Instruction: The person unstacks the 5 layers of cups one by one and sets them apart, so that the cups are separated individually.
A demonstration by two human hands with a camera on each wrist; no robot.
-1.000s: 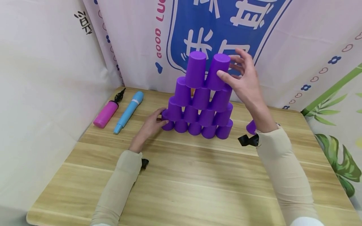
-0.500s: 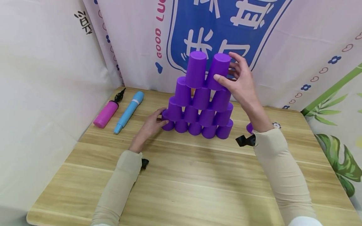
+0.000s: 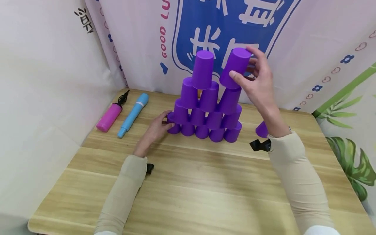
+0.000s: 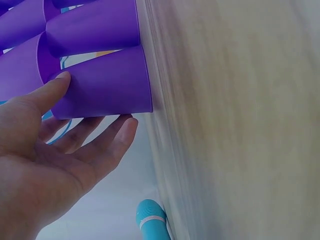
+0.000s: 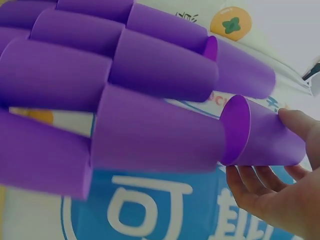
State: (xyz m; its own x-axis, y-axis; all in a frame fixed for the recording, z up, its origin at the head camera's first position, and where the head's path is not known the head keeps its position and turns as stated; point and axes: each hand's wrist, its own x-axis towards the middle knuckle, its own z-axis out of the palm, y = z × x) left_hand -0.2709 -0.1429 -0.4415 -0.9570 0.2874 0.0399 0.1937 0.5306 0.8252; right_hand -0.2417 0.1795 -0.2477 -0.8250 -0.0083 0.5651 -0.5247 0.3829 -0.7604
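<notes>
Upside-down purple plastic cups form a stepped wall (image 3: 197, 117), several at the bottom and three in the third row. One cup (image 3: 203, 70) stands on top at the left. My right hand (image 3: 259, 81) holds another purple cup (image 3: 235, 68) beside it, thumb in front and fingers behind. This cup leans to the right; in the right wrist view its open rim is at the base of a third-row cup (image 5: 155, 132). Low at the left end, my left hand (image 3: 156, 130) has its thumb and fingers around the end cup (image 4: 107, 85) of the bottom row.
Another purple cup (image 3: 261, 130) is on the table (image 3: 194, 189) at the right, partly behind my right wrist. To the left lie a pink hand pump (image 3: 109, 117) and a blue tube-shaped pump (image 3: 133, 115). A printed cloth (image 3: 141, 42) hangs close behind the wall.
My right hand has shifted up and to the right with its cup, widening the gap to the other top cup. My left hand stays at the bottom end cup.
</notes>
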